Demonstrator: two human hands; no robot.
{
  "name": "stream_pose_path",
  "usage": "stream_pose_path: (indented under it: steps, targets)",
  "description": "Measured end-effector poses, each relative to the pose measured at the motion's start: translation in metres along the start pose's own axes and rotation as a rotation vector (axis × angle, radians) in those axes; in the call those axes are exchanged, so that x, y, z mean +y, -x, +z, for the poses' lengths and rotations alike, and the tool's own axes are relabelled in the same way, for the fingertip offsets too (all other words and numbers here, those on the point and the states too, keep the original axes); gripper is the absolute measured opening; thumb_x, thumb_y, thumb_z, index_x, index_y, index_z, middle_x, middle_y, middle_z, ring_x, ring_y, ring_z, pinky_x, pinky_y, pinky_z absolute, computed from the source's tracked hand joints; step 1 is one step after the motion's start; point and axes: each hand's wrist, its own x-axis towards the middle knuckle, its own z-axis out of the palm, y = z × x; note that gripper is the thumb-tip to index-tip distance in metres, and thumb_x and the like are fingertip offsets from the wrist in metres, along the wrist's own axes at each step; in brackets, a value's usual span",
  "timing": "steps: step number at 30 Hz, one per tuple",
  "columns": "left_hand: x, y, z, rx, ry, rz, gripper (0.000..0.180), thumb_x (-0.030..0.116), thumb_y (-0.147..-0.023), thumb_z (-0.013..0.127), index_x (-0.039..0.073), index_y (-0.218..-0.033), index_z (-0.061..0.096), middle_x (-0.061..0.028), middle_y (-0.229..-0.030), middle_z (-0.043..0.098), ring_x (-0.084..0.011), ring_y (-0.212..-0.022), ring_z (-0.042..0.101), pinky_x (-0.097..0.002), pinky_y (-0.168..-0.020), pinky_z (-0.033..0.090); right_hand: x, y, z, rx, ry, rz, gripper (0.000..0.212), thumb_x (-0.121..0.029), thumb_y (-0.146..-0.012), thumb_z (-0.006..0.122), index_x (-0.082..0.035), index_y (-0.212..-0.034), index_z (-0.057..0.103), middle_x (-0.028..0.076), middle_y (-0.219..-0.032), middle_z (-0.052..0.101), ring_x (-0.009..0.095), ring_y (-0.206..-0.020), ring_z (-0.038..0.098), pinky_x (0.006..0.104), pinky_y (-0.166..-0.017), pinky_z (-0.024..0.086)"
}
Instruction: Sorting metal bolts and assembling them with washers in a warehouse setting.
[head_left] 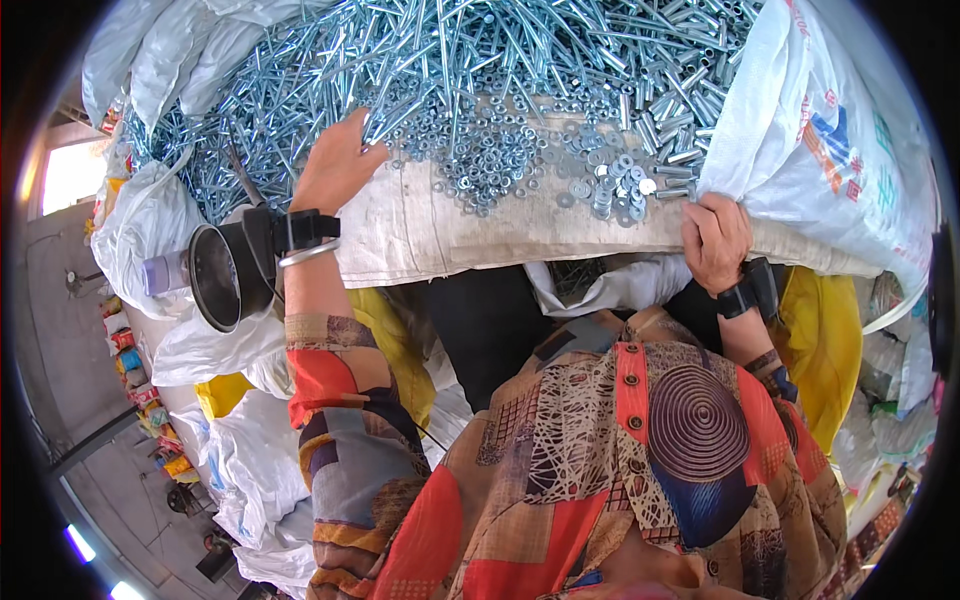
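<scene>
My left hand reaches to the near edge of a heap of long, thin bolts. Its fingers are curled among the bolt ends; what lies between them, if anything, is too small to make out. Small hex nuts lie in a pile to the right of it. Flat washers are spread farther right, below a heap of short metal sleeves. My right hand is closed at the front edge of the cloth-covered work surface, against a white woven sack. Its fingertips are hidden.
A dark round metal pot or lamp-like housing sits left of my left wrist. White sacks hang along the left side. Yellow cloth drapes below the right edge. An open white bag lies under the front edge.
</scene>
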Motion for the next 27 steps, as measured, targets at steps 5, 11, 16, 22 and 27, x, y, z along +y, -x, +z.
stream_pose_path:
  steps: [5,11,16,22,27]
  targets:
    - [-0.009,0.018,-0.006,-0.042,0.074,-0.074,0.045,0.024,-0.081,0.064,-0.005,-0.115,0.058,-0.0193,-0.076,0.062,-0.0316,-0.07,0.059,-0.0427,-0.069,0.047,0.001,0.001,-0.001,-0.008,0.001,0.004,0.023,-0.002,-0.074,0.068,-0.006,-0.097,0.065,0.01,-0.092,0.059,0.03,-0.079,0.06,0.0393,-0.068,0.046]
    - [-0.03,0.023,0.0,0.151,0.54,-0.057,0.035,0.017,-0.082,0.069,-0.004,-0.108,0.067,-0.0026,-0.083,0.063,-0.0112,-0.072,0.051,-0.0299,-0.068,0.045,0.001,0.001,-0.001,-0.018,0.008,0.001,0.024,-0.002,-0.074,0.068,-0.006,-0.097,0.065,0.01,-0.093,0.059,0.029,-0.081,0.06,0.0398,-0.069,0.046]
    - [-0.029,0.022,0.002,0.326,0.948,-0.071,0.034,0.008,-0.084,0.065,-0.002,-0.117,0.065,-0.0019,-0.082,0.061,-0.0058,-0.071,0.05,-0.0223,-0.064,0.041,-0.002,-0.002,-0.001,-0.024,-0.006,0.002,0.024,-0.001,-0.074,0.067,-0.006,-0.097,0.065,0.01,-0.093,0.059,0.029,-0.082,0.06,0.0395,-0.07,0.046]
    - [0.001,0.007,-0.012,0.435,1.71,0.132,0.034,-0.002,-0.085,0.061,-0.006,-0.119,0.057,-0.0009,-0.072,0.05,-0.0097,-0.061,0.045,-0.0264,-0.06,0.039,-0.002,-0.001,-0.001,-0.006,0.015,0.011,0.024,-0.001,-0.075,0.067,-0.006,-0.098,0.066,0.01,-0.091,0.059,0.029,-0.082,0.061,0.0399,-0.071,0.046]
    - [0.008,0.008,0.012,0.456,1.766,0.081,0.02,-0.001,-0.088,0.064,-0.004,-0.106,0.058,-0.0049,-0.07,0.056,-0.0125,-0.061,0.051,-0.029,-0.059,0.043,-0.003,-0.002,-0.001,-0.015,0.007,0.008,0.023,-0.002,-0.075,0.067,-0.006,-0.097,0.066,0.01,-0.091,0.059,0.03,-0.082,0.061,0.04,-0.07,0.046]
